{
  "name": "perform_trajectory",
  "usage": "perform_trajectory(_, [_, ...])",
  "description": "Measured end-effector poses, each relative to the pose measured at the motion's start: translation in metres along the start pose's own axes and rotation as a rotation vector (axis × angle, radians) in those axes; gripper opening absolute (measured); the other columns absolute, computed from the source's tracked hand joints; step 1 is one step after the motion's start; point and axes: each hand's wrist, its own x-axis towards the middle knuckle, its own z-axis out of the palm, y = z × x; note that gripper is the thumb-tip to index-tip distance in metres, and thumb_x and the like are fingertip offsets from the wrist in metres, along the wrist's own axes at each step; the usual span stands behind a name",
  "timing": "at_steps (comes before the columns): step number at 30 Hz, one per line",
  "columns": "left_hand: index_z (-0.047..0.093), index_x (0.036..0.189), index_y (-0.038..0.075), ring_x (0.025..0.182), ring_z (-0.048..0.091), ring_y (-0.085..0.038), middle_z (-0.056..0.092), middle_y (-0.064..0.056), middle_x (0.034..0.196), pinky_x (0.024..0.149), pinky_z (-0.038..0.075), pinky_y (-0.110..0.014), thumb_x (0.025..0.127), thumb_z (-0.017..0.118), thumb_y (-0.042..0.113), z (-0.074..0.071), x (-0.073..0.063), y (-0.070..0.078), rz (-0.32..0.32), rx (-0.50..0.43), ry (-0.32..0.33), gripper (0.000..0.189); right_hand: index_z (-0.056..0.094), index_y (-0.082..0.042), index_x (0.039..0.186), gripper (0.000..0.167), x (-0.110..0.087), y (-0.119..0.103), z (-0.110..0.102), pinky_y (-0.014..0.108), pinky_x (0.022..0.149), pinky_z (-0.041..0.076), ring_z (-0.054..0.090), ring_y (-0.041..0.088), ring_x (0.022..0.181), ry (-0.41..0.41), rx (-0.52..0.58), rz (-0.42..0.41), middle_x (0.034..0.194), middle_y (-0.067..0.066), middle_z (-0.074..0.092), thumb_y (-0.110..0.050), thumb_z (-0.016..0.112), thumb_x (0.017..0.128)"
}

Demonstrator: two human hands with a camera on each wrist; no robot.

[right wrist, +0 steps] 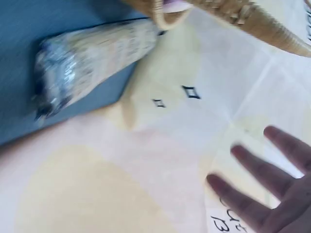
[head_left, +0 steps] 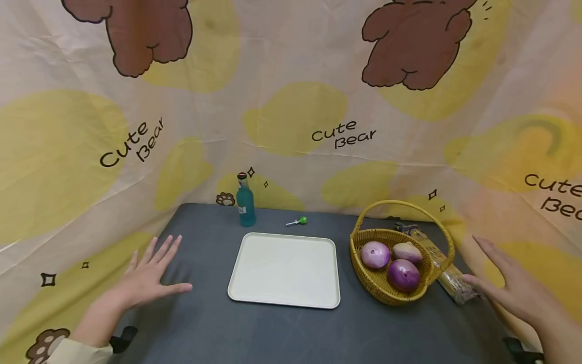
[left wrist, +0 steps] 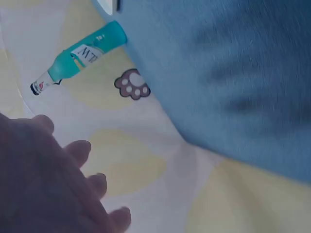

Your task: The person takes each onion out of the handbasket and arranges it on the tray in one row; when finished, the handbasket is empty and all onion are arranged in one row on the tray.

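My left hand [head_left: 147, 278] hovers over the table's left side, fingers spread and holding nothing. Past its fingertips, at the back, stands an upright bottle of teal drink [head_left: 246, 205] with a dark cap. On the right, my right hand [head_left: 516, 285] is held up with fingers extended, touching nothing. Nearest to it lies a long clear-wrapped packet [head_left: 447, 275], partly hidden behind a yellow wicker basket [head_left: 375, 288]. Three purple-and-white onion-like vegetables [head_left: 403, 275] sit in the basket. Between the hands lies a white rectangular tray [head_left: 285, 270]. A green lollipop [head_left: 302, 221] rests behind it.
The grey table [head_left: 282, 333] carries all these things. Patterned cloth [head_left: 291, 111] with bears and lettering hangs behind and along both sides. The basket's tall handle [head_left: 400, 202] arches above its rim. Dark straps [head_left: 124, 339] show near the wrists.
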Motion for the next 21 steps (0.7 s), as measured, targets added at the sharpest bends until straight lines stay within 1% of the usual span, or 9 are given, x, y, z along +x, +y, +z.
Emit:
perform_trajectory(1, [-0.006,0.163,0.028,0.152,-0.010,-0.051,0.005,-0.017,0.170,0.111,-0.013,-0.076,0.081,0.071,0.068,0.002,0.001,0.001,0.011,-0.025,0.008,0.120,0.005,-0.027,0.164,0.097,0.000,-0.003,0.000,0.080,0.089,0.030,0.025,0.065,0.137,0.023,0.021,0.000,0.166,0.029,0.010,-0.041,0.070,0.094])
perform_trajectory(3, [-0.004,0.164,0.027,0.152,-0.006,-0.054,0.008,-0.020,0.169,0.112,-0.008,-0.076,0.081,0.073,0.064,0.007,0.002,0.002,0.028,-0.072,0.026,0.119,0.010,-0.029,0.164,0.095,0.000,-0.009,-0.001,0.064,0.091,0.044,0.041,0.051,0.134,0.084,0.052,0.005,0.164,0.028,0.021,-0.038,0.073,0.093])
perform_trajectory(5, [-0.002,0.164,0.024,0.150,-0.003,-0.058,0.010,-0.023,0.168,0.114,-0.004,-0.075,0.081,0.075,0.061,0.013,0.004,0.003,0.036,-0.121,0.043,0.119,0.017,-0.031,0.163,0.094,0.000,-0.014,-0.002,0.038,0.082,0.055,0.054,0.020,0.126,0.149,0.082,0.004,0.159,0.028,0.034,-0.034,0.076,0.091])
perform_trajectory(6, [-0.001,0.164,0.023,0.149,-0.001,-0.060,0.010,-0.025,0.168,0.114,-0.002,-0.075,0.081,0.076,0.059,0.016,0.005,0.004,0.039,-0.148,0.048,0.119,0.019,-0.032,0.162,0.093,-0.001,-0.017,-0.002,0.027,0.076,0.054,0.057,0.003,0.117,0.173,0.090,0.002,0.155,0.028,0.039,-0.032,0.078,0.090])
perform_trajectory(8, [0.001,0.164,0.020,0.148,0.001,-0.061,0.011,-0.025,0.167,0.114,0.001,-0.075,0.082,0.078,0.056,0.022,0.006,0.004,0.033,-0.198,0.057,0.118,0.025,-0.032,0.161,0.091,-0.001,-0.023,-0.002,0.009,0.066,0.046,0.048,-0.022,0.100,0.207,0.120,-0.012,0.147,0.029,0.049,-0.029,0.080,0.088])
perform_trajectory(10, [0.002,0.164,0.020,0.149,0.003,-0.059,0.012,-0.025,0.167,0.114,0.003,-0.075,0.082,0.079,0.053,0.029,0.007,0.006,0.022,-0.247,0.055,0.117,0.029,-0.031,0.160,0.090,-0.002,-0.030,-0.001,0.003,0.065,0.043,0.038,-0.031,0.094,0.231,0.154,-0.024,0.140,0.031,0.055,-0.026,0.081,0.087])
perform_trajectory(14, [0.003,0.164,0.025,0.151,0.008,-0.054,0.014,-0.024,0.167,0.112,0.012,-0.076,0.082,0.080,0.052,0.043,0.012,0.012,-0.010,-0.309,0.051,0.116,0.037,-0.030,0.158,0.085,-0.004,-0.046,0.001,0.002,0.066,0.045,0.050,-0.027,0.089,0.290,0.215,-0.033,0.132,-0.009,0.063,-0.020,0.082,0.086])
perform_trajectory(17, [0.002,0.164,0.027,0.151,0.014,-0.053,0.015,-0.024,0.167,0.112,0.019,-0.075,0.082,0.078,0.056,0.053,0.017,0.020,-0.027,-0.314,0.054,0.116,0.043,-0.031,0.154,0.080,-0.004,-0.059,0.003,0.001,0.070,0.046,0.055,-0.025,0.091,0.350,0.260,-0.033,0.120,-0.036,0.054,-0.017,0.083,0.085])
perform_trajectory(21, [0.002,0.164,0.023,0.149,0.020,-0.053,0.017,-0.024,0.167,0.111,0.025,-0.073,0.081,0.077,0.058,0.064,0.023,0.030,-0.042,-0.300,0.033,0.117,0.052,-0.024,0.149,0.076,-0.001,-0.076,0.006,0.002,0.076,0.047,0.061,-0.017,0.097,0.417,0.348,-0.070,0.118,-0.031,0.061,-0.006,0.083,0.082])
